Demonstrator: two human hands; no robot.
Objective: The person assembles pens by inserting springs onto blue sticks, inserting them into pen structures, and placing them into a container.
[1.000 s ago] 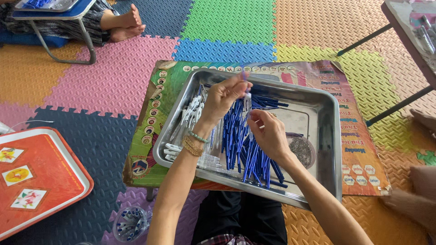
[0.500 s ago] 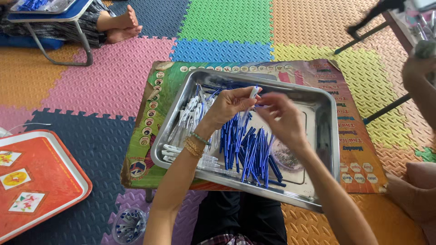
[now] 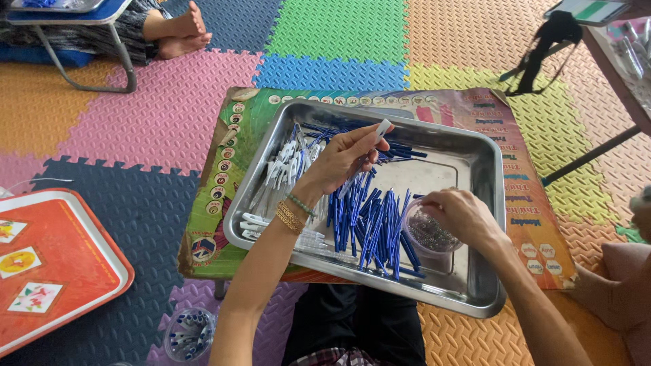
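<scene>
My left hand (image 3: 344,160) holds a white pen part (image 3: 382,129) upright above a metal tray (image 3: 475,288). Bracelets circle that wrist. My right hand (image 3: 460,213) reaches into a small clear cup of tiny metal springs (image 3: 426,237) inside the tray; whether its fingers pinch anything is hidden. A pile of blue pen barrels (image 3: 374,220) lies in the tray's middle. White pen clips and caps (image 3: 281,169) are heaped at its left end.
The tray rests on a low table with a colourful printed top (image 3: 536,224). An orange tray (image 3: 47,271) lies at left. A clear cup of pens (image 3: 188,333) stands on the foam mats. Another person's feet (image 3: 178,30) are at top left, a table leg (image 3: 590,152) at right.
My right hand has left the left hand and dropped to the cup of springs. My left hand still holds the white part up. The view has shifted.
</scene>
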